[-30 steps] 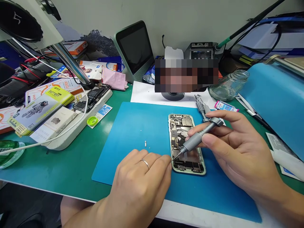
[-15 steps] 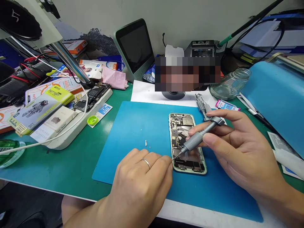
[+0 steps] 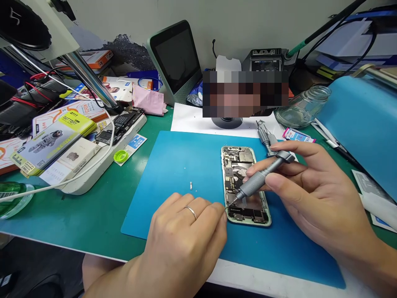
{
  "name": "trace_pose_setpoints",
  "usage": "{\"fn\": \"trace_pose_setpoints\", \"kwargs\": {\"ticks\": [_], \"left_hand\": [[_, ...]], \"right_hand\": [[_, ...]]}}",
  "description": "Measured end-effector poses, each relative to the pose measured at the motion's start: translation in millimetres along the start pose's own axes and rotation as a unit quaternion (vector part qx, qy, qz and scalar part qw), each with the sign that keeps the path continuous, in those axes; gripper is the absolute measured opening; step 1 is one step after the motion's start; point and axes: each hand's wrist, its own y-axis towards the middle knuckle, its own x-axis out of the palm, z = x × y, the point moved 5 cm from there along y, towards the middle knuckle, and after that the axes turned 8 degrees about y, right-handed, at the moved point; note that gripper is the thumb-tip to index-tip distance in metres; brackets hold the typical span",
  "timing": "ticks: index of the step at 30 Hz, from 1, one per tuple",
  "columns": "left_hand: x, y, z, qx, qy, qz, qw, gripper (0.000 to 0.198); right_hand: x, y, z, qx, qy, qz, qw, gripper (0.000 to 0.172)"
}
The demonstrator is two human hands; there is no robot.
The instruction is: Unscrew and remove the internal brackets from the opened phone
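Smartphone (image 3: 252, 203), opened, rectangular, framed in pale green: where is it?

It lies flat, a smooth blue mat (image 3: 155, 178) beneath it.

And the person's right hand (image 3: 316, 196)?

Half-curled at the smartphone's right, pinching a grey knurled metal screwdriver (image 3: 254, 184), its tip over the smartphone's lower left.

The left hand (image 3: 189, 231)?

Loosely curled by the smartphone's lower-left edge; whether it grips anything is hidden.

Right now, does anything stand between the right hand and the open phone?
Only the grey screwdriver that the right hand holds, its tip near the left edge of the open phone. The left hand is close beside that tip.
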Motion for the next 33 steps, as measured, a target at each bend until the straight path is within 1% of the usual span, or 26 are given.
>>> {"fn": "trace_pose_setpoints", "kwargs": {"ticks": [9, 16, 26, 33], "left_hand": [[0.4, 0.2, -2.2, -0.005, -0.001, -0.004, 1.0, 0.016], [1.1, 0.1, -1.3, -0.003, -0.004, 0.001, 1.0, 0.016], [1.9, -0.4, -1.5, 0.004, -0.007, 0.015, 1.0, 0.015], [3.9, -2.9, -3.5, -0.006, 0.013, 0.007, 1.0, 0.011]], "right_hand": [[1.7, 0.8, 0.2, -0.007, -0.005, 0.002, 1.0, 0.032], [1.4, 0.5, 0.8, -0.012, -0.003, -0.011, 1.0, 0.03], [2.4, -1.8, 3.5, 0.003, 0.02, -0.032, 0.999, 0.029], [2.1, -0.3, 1.6, 0.005, 0.022, -0.029, 0.999, 0.029]]}}
